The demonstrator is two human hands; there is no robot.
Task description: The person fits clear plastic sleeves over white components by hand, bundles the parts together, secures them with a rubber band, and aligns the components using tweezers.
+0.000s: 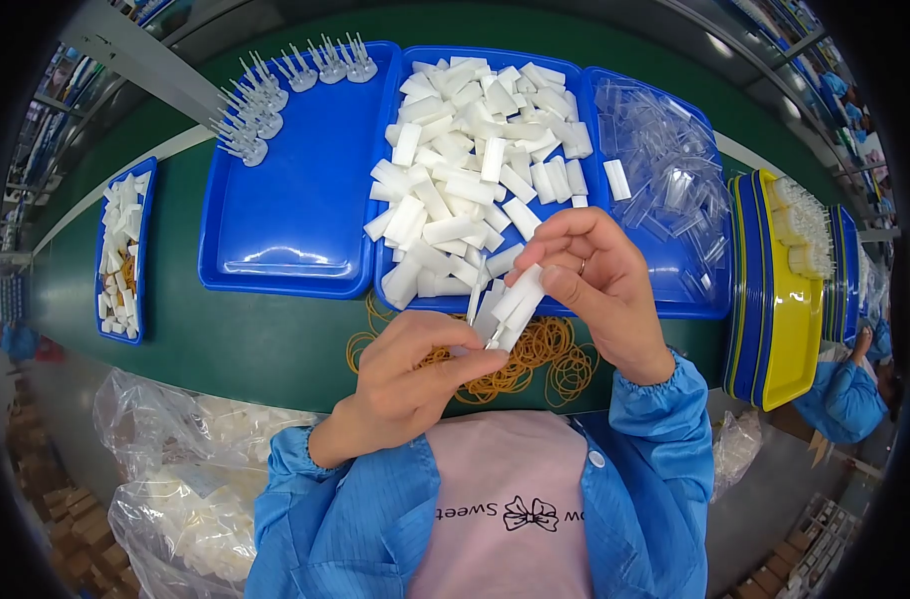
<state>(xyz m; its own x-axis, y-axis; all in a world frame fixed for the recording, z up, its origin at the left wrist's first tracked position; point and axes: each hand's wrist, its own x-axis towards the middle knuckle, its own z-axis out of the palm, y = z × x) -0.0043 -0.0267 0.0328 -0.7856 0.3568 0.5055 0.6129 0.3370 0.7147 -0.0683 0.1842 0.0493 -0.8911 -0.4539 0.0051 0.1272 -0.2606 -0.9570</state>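
Observation:
Above the near edge of the table, my two hands hold a small cluster of white rectangular blocks between them. My left hand pinches its lower end with thumb and forefinger; a thin pale part shows by the fingertips, too small to name. At the upper end, the thumb and fingers of my right hand close on one of the blocks. Just beyond the hands is a blue tray heaped with loose white blocks. Tan rubber bands lie in a pile beneath the hands.
A left blue tray holds white pronged pieces along its back. Clear plastic pieces fill the right tray. Stacked yellow and blue trays stand far right; a small blue tray sits far left. Plastic bags are below.

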